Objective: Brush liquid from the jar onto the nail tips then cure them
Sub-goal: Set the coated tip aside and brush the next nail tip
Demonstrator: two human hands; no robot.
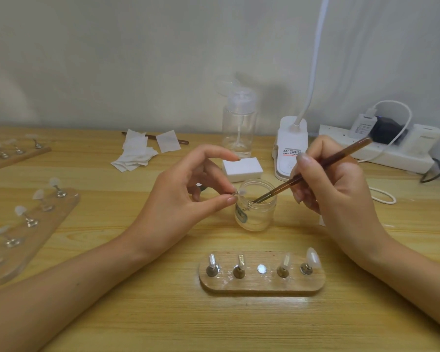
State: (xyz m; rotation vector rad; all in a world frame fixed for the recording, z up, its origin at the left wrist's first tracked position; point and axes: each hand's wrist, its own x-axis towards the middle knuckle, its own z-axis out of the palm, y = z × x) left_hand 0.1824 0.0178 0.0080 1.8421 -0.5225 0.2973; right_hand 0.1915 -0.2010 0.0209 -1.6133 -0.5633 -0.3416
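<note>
A small clear glass jar (256, 212) of liquid stands at the table's centre. My right hand (341, 189) holds a brown brush (315, 168), its bristle end dipped inside the jar. My left hand (188, 196) pinches a nail tip on its metal stand (240, 193) between thumb and finger, just at the jar's left rim. In front of me lies a wooden holder (262, 284) with several stands on it and one bare magnet spot (262, 269) in its middle; the stand at its right end carries a nail tip (312, 257).
Two more holders with nail tips lie at the left (36, 214) (15, 151). Behind the jar are a white block (242, 168), a clear pump bottle (239, 125), white wipes (137, 153), a white lamp base (290, 148) and a power strip (381, 148) with plugs and cables.
</note>
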